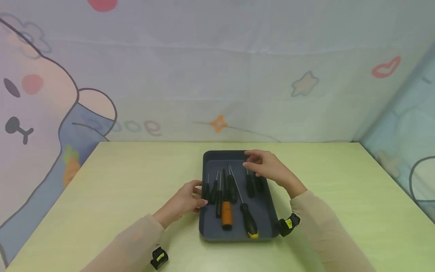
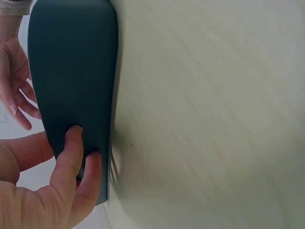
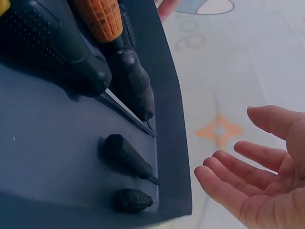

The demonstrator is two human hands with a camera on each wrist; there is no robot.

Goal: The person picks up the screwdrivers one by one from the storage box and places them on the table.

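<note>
A dark grey tray (image 1: 214, 233) lies on the table with several screwdrivers in it. My left hand (image 1: 187, 198) holds the tray's left wall, thumb at the rim and fingertips against the outer side (image 2: 76, 71). Over the far right part of the tray hovers my right hand (image 1: 266, 166), fingers relaxed and holding nothing. Nearest to it are two small black screwdrivers (image 3: 127, 155). A large black screwdriver with a yellow end (image 1: 249, 221) lies slanted near the middle, beside one with an orange handle (image 1: 226, 215). Other black-handled screwdrivers (image 1: 213, 192) line the left side.
The light wooden table (image 1: 142, 170) extends on both sides of the tray. Behind it hangs a pale printed cloth (image 1: 210, 75). Each forearm has a small black wrist camera (image 1: 289, 224) strapped to it.
</note>
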